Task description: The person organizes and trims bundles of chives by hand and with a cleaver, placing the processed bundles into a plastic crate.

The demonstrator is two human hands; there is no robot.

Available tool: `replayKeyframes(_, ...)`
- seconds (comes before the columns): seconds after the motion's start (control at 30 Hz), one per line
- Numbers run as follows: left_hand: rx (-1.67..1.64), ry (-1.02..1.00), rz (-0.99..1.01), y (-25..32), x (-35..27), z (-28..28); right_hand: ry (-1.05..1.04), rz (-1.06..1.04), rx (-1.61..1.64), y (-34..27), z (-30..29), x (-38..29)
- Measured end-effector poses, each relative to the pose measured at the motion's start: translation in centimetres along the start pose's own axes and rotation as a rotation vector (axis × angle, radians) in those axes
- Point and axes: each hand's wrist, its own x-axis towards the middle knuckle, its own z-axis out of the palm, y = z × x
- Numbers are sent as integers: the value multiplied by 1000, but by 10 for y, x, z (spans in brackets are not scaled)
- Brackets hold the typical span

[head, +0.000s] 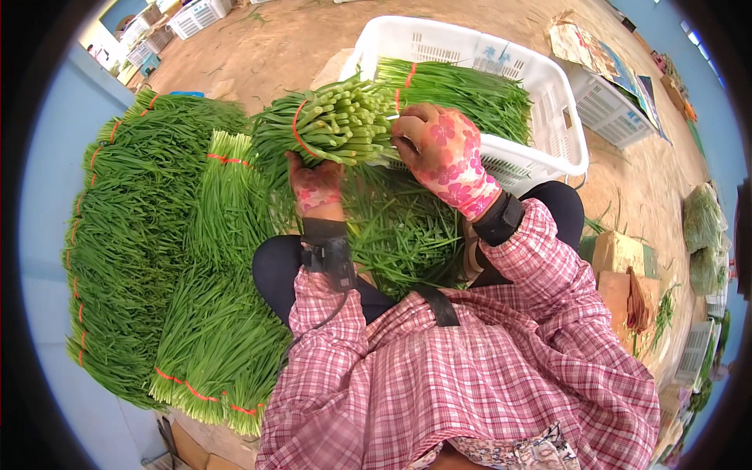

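A thick bundle of chive-like green stalks (352, 120), cinched by an orange band, is held up before me with its cut ends turned right. My left hand (317, 182), in a pink patterned glove, supports it from below. At the cut ends is my right hand (443, 150), in a floral glove with its fingers curled; a small pale tip shows by the fingertips, and what it is cannot be made out. Behind, a white plastic crate (558, 111) contains banded green stalks (464, 97). Loose green leaves (411, 235) lie between my knees.
Banded bundles (129, 247) are stacked along the blue wall (47, 235) at left, with more bundles (217, 335) beside my left knee. A covered white crate (611, 106) stands at right. Near my right knee are a wooden block (617, 252) and a brown cloth (639, 302).
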Motion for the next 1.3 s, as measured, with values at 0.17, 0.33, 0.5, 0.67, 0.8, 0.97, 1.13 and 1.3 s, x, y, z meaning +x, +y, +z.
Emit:
replayKeyframes(0.17,-196,-92,-34,3,13,-11,-54,-178,-205,3,-3,5)
replayKeyframes(0.33,-218,-57,-18,4,7,-7,-110,-241,-203,3,-1,11)
replayKeyframes(0.5,-248,-114,52,3,11,-5,-33,260,312,3,20,4)
replayKeyframes(0.67,-131,-119,52,1,11,-4,-80,560,522,5,9,-3)
replayKeyframes(0.8,-143,-192,51,29,28,-31,-101,687,570,12,-42,0)
replayKeyframes(0.97,-63,-152,226,44,27,-29,217,389,752,146,-188,-54)
replayKeyframes(1.13,-163,-247,284,52,24,-27,-437,428,709,138,-251,-93)
replayKeyframes(1.3,-64,-78,276,41,0,-3,-473,548,507,69,-131,-15)
